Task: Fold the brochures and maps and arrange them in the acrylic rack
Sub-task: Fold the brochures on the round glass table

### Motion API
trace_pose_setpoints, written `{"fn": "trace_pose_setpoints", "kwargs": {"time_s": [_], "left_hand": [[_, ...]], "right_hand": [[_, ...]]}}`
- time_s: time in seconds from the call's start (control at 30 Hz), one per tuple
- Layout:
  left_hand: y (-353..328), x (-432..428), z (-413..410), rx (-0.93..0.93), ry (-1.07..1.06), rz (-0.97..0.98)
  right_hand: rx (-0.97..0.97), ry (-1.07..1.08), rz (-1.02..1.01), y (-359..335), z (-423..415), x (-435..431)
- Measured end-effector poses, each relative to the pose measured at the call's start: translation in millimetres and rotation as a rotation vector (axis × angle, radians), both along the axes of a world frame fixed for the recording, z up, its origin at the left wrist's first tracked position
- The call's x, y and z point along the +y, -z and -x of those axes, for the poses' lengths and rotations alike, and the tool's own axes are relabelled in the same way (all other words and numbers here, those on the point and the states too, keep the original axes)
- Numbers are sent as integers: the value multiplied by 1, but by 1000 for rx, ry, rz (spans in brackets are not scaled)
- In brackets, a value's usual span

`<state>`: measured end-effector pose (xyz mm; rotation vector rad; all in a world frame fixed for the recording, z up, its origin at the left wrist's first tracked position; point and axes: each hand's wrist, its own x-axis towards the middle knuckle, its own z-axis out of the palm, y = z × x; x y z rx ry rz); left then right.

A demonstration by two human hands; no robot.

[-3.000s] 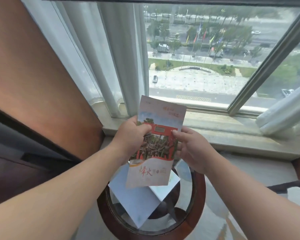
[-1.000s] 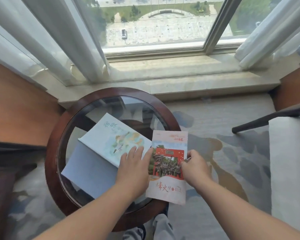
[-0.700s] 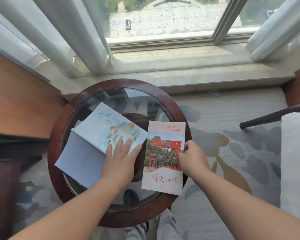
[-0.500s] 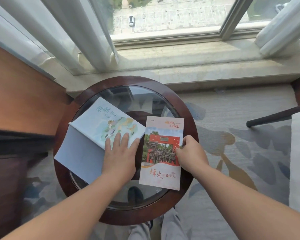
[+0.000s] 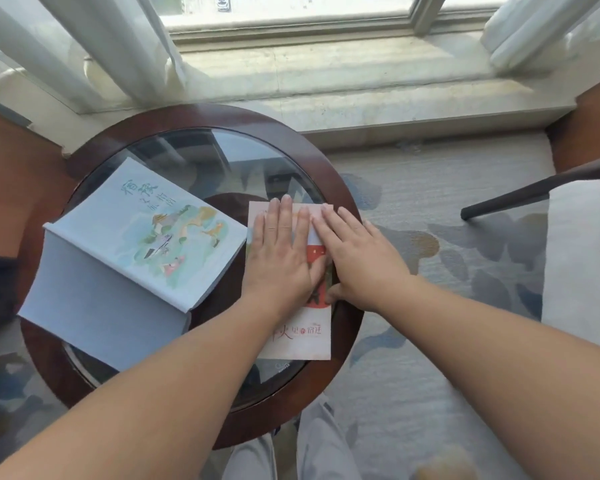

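Observation:
A folded brochure (image 5: pixel 300 336) with a red photo and red lettering lies on the right half of the round glass table (image 5: pixel 340 188). My left hand (image 5: pixel 278 258) and my right hand (image 5: pixel 357 258) both press flat on its upper part, fingers stretched toward the window, gripping nothing. The hands hide most of the picture. A larger pale blue map (image 5: pixel 146 237) with a coloured drawing lies to the left, one plain flap hanging toward the near-left rim. No acrylic rack is in view.
A stone window sill (image 5: pixel 361 95) and white curtains (image 5: pixel 84 46) run along the far side. A chair with a dark arm (image 5: pixel 534 188) stands at the right, brown furniture (image 5: pixel 11 188) at the left. Patterned carpet surrounds the table.
The brochure was held up in both hands, then laid on the table. My left hand has moved off the blue map onto the brochure, and my right hand went from its edge to flat on top.

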<state>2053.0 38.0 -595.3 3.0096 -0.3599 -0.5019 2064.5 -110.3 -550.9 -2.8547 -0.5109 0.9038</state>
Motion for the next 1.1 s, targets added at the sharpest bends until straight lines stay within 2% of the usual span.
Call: {"fn": "trace_pose_setpoints", "kwargs": {"time_s": [0.1,0.3,0.43,0.63,0.8,0.97,1.03,1.1], "left_hand": [[-1,-5,31,0,-12,48],[-2,18,108,33,124,48],[-5,19,105,40,128,20],[-8,22,99,32,81,55],[2,43,94,35,113,-42],[-11,35,89,49,78,68],[-18,30,66,0,32,173],[-19,24,34,32,-30,239]], "right_hand": [[10,19,5,1,2,-1],[52,43,53,-2,1,6],[-16,32,67,-2,10,20],[39,-51,86,-5,17,24],[-1,-53,108,-4,31,32],[16,-38,95,-3,39,26],[10,-38,87,-3,39,27],[19,-32,87,-1,38,26]]}}
